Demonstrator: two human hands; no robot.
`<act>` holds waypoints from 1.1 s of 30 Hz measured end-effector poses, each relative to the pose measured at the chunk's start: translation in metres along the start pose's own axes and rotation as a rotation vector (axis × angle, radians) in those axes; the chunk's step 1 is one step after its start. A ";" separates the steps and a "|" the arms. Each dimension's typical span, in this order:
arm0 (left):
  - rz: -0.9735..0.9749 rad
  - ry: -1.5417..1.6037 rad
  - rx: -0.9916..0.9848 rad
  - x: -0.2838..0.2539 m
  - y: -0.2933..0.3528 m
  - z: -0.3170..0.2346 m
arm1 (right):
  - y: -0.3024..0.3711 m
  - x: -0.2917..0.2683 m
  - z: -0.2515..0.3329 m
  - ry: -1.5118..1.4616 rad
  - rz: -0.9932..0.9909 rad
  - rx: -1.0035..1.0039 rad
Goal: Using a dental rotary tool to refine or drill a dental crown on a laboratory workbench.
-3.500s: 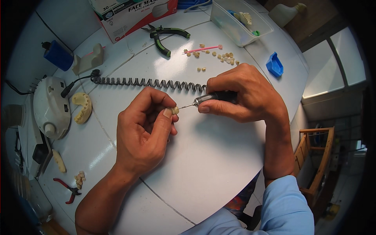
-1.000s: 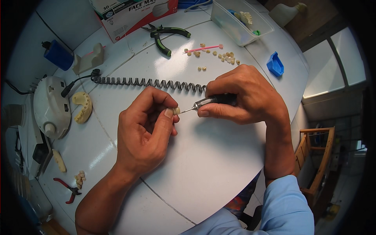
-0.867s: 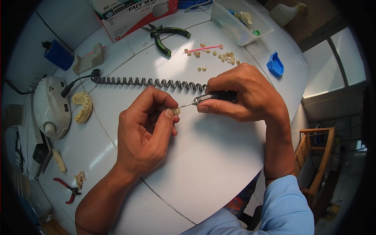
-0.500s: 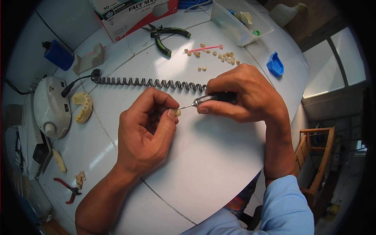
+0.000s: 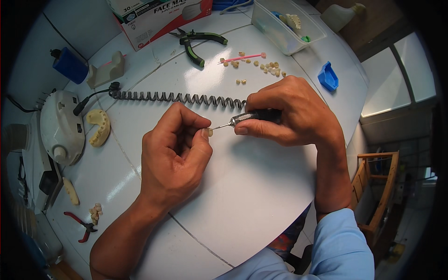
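Note:
Between the thumb and bent fingers of my left hand (image 5: 175,154) is pinched a small yellowish tooth crown (image 5: 210,132), mostly covered by the fingertips. My right hand (image 5: 291,114) grips a dark rotary handpiece (image 5: 254,116) like a pen, thumb underneath. The handpiece's thin metal bur (image 5: 221,126) points left, and its tip meets or nearly meets the crown; exact contact is too small to tell. A black coiled cord (image 5: 177,98) runs from behind the right hand leftward toward the white control unit (image 5: 60,126).
Loose tooth crowns (image 5: 270,70) and a pink stick (image 5: 242,58) lie beyond my hands. Green-black pliers (image 5: 191,46), a mask box (image 5: 158,21), a clear tub (image 5: 289,32) and a blue tray (image 5: 328,77) stand farther off. At left are a dental cast (image 5: 99,128) and red pliers (image 5: 84,227).
My left fingertips and the crown have shifted very slightly left, and the crown appears turned a little. The right hand with the handpiece is nearly unmoved.

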State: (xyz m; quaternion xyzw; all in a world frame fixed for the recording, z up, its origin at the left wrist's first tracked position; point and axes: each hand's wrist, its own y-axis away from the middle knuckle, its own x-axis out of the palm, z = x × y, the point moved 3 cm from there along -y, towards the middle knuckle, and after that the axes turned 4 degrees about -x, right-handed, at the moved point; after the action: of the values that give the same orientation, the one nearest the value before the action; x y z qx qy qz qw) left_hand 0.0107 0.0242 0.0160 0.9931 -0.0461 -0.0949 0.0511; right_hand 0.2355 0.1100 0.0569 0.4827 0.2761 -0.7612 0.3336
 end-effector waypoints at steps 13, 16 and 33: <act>0.003 -0.016 0.007 -0.001 0.000 0.001 | -0.001 0.001 0.002 0.003 0.005 0.007; -0.002 -0.013 0.000 0.001 -0.001 0.003 | -0.001 0.000 0.003 0.022 -0.011 -0.003; -0.091 0.015 0.099 0.000 -0.002 0.006 | -0.002 0.001 0.003 0.032 -0.005 -0.007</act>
State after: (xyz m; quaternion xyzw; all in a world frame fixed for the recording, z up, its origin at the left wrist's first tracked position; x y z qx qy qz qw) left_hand 0.0101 0.0252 0.0101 0.9962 -0.0051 -0.0871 -0.0020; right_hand 0.2321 0.1085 0.0579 0.4929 0.2852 -0.7534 0.3289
